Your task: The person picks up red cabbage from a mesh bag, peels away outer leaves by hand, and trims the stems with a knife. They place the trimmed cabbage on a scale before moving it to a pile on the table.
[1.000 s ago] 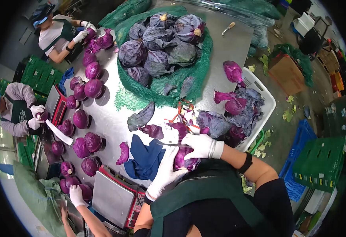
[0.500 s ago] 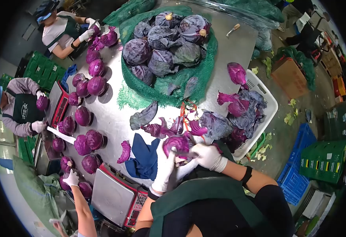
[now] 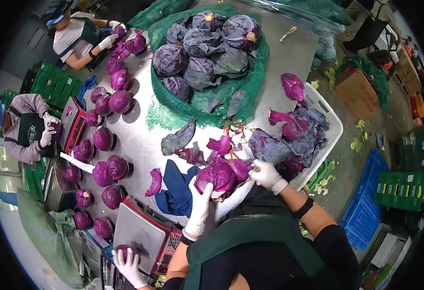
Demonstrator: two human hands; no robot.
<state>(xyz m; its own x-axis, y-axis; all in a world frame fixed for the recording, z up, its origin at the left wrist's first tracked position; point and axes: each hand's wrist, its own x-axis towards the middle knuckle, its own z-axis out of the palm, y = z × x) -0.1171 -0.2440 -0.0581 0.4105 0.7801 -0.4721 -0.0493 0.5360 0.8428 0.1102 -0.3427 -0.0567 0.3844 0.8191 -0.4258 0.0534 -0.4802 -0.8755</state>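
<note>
My left hand point(image 3: 200, 203), in a white glove, is closed around a purple red cabbage point(image 3: 215, 178) in front of my apron, thumb across its near side. At the cabbage's right side my right hand point(image 3: 266, 175), also gloved, pinches the edge of an outer cabbage leaf point(image 3: 241, 168) that stands away from the head. Loose purple leaves point(image 3: 220, 144) lie just beyond the cabbage. A dark blue cloth point(image 3: 175, 188) is left of my left hand.
Untrimmed cabbages fill a green net bag point(image 3: 207, 108). A white crate point(image 3: 335, 126) of leaves stands right; a knife point(image 3: 288, 34) lies at the far side. Peeled cabbages point(image 3: 120, 101) line the left. A co-worker's hand point(image 3: 130, 268) reaches a cabbage on the scale point(image 3: 137, 237).
My right hand has moved right and up from the cabbage's base, drawing an outer leaf outward. A co-worker's hand has gone from the left cabbages to the scale, where a cabbage now sits.
</note>
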